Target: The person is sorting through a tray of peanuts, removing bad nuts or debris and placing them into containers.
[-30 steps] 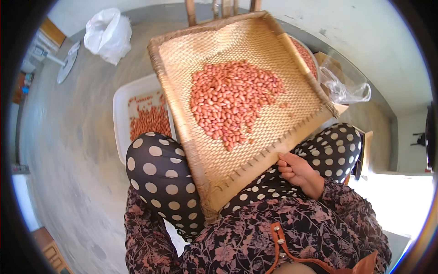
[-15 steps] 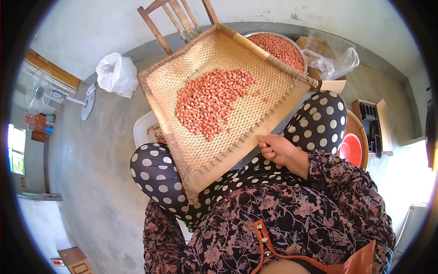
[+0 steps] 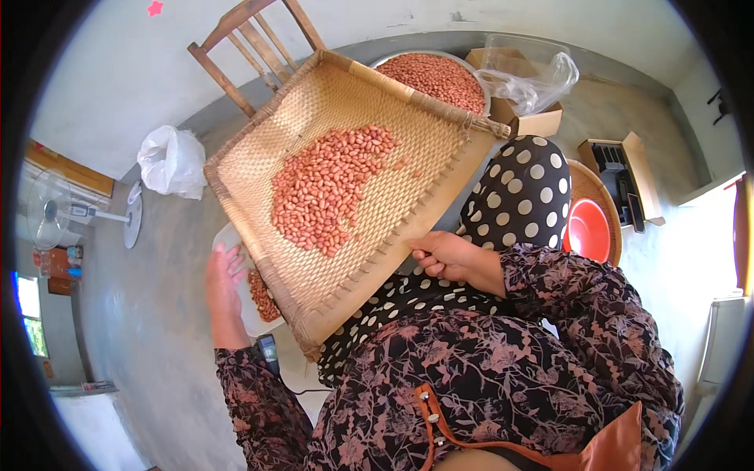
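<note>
A wide woven bamboo winnowing basket (image 3: 259, 161) lies slanted over my lap, its near edge toward me. Red-skinned peanuts (image 3: 322, 192) are heaped in its middle, with a few strays to the right. My right hand (image 3: 446, 257) pinches the basket's near rim between thumb and curled fingers. To the left of the basket, my left hand (image 3: 224, 282) is raised with its fingers stretched out and holds nothing. It is by the white tray (image 3: 250, 312), which sits partly under the basket and has small reddish peanuts (image 3: 263, 297) in it.
A wooden chair (image 3: 255, 39) and a metal basin of peanuts (image 3: 440, 78) stand beyond the basket. Rightward are a cardboard box (image 3: 542, 122) with clear plastic, a red bowl (image 3: 587, 230) and a box of black parts (image 3: 620, 177). Leftward are a white bag (image 3: 171, 162) and a fan (image 3: 55, 212).
My left hand has come into view beside the basket's left side. The view has shifted, so the scene sits further left. My right hand keeps its grip on the rim.
</note>
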Tool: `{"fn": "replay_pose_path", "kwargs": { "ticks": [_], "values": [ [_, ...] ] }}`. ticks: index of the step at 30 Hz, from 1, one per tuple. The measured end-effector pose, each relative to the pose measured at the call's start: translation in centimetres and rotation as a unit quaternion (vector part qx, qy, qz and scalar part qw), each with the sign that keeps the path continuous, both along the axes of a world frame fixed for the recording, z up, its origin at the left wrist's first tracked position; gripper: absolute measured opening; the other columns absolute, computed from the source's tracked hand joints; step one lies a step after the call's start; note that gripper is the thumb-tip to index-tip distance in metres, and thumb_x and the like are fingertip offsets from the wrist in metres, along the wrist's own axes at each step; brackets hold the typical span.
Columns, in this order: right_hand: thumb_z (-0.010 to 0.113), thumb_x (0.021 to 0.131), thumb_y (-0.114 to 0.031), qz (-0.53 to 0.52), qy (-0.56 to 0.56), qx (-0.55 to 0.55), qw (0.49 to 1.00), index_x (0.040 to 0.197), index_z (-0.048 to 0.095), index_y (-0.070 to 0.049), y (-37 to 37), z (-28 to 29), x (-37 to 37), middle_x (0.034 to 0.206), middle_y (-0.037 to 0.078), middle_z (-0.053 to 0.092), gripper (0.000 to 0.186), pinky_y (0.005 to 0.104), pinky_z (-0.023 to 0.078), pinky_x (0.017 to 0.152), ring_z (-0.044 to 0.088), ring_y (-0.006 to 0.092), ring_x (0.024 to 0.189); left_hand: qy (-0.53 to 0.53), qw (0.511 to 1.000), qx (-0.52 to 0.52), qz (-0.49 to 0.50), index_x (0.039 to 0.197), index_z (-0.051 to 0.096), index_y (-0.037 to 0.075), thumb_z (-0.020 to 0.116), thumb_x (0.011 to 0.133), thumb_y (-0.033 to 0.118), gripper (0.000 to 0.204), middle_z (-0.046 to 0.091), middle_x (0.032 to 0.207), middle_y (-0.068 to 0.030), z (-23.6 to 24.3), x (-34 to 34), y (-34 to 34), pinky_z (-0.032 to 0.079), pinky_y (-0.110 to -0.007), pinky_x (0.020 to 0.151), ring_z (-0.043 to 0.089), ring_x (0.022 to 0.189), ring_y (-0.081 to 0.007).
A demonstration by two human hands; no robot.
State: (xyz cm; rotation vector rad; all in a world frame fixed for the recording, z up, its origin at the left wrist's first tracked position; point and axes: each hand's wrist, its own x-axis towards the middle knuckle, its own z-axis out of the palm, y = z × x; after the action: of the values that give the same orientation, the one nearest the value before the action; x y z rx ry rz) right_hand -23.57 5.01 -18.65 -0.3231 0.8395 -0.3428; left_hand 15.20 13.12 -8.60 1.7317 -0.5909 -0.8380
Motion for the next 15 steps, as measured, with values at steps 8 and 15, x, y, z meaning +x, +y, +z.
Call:
{"fn": "replay_pose_path", "kwargs": {
  "ticks": [8, 15],
  "values": [
    [0.05, 0.094, -0.022, 0.049, 0.038, -0.116, 0.991, 0.068, 0.043, -0.009, 0.1, 0.7, -0.1, 0.053, -0.006, 0.03, 0.03, 0.0245, 0.014, 0.036, 0.022, 0.0062, 0.04, 0.003, 0.987, 0.009, -0.159, 0.129, 0.042, 0.001, 0.062, 0.084, 0.007, 0.049, 0.057, 0.115, -0.0096, -4.1, -2.1, -1.8, 0.046, -0.034, 0.09, 0.057, 0.103, -0.0218],
    [0.051, 0.094, -0.017, 0.017, -0.029, -0.134, 0.99, 0.074, 0.044, -0.007, -0.4, 1.5, 0.4, 0.063, -0.004, 0.037, 0.024, 0.0229, 0.017, 0.037, 0.025, 0.0051, 0.044, 0.042, 0.977, 0.092, -0.189, 0.131, 0.042, 0.002, 0.058, 0.087, 0.006, 0.047, 0.058, 0.117, -0.0102, -3.6, 0.4, -2.2, 0.046, -0.039, 0.094, 0.057, 0.106, -0.0242]
  ]
}}
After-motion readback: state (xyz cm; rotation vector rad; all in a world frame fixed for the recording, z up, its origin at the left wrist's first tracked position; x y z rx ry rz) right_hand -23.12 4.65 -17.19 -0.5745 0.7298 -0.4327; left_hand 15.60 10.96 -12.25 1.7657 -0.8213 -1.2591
